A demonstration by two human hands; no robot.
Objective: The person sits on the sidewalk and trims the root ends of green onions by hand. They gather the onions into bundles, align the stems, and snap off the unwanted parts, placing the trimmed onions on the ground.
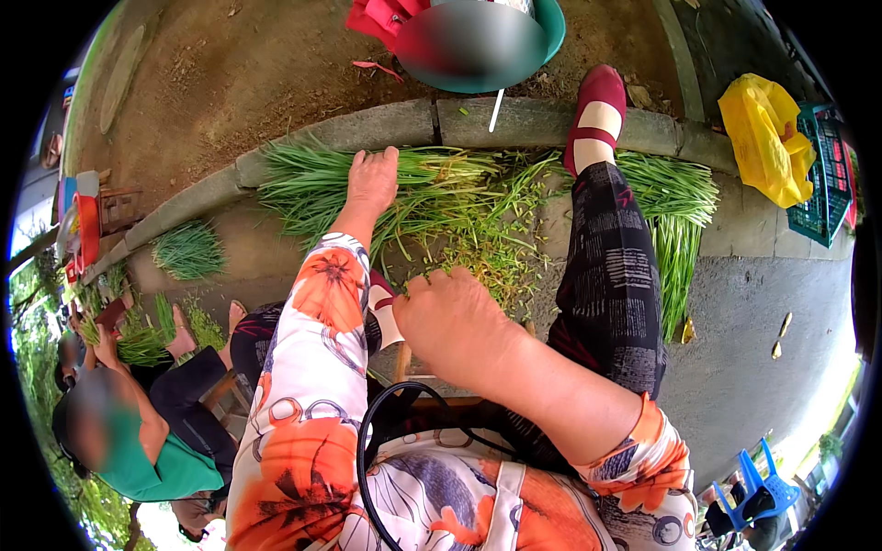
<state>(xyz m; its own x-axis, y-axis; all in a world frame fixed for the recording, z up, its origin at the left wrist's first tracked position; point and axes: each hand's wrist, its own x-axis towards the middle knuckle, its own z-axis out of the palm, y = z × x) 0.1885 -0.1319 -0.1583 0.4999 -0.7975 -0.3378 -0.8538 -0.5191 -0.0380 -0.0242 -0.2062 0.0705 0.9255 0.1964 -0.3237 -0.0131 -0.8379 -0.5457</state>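
My left hand (373, 180) is on a loose pile of garlic chives (310, 182), with its fingers bent down around some of the leaves. The leaf tips point left and the paler stem ends point right. Nearer to my body, my right hand (455, 324) is curled, its back to the camera. A speck of green shows by its fingertips, but the palm side is hidden. Yellowed leaves and short trimmings (506, 265) lie scattered just beyond it. Beyond my right leg are neater chive bundles (672, 186), one lying crosswise to another (672, 268).
A concrete kerb (372, 127) runs behind the pile, with a teal basin (553, 31) past it. To the right are a yellow plastic bag (761, 138) and a green crate (820, 206). At left, another chive bundle (189, 249) lies near a seated person in green (162, 454) holding chives.
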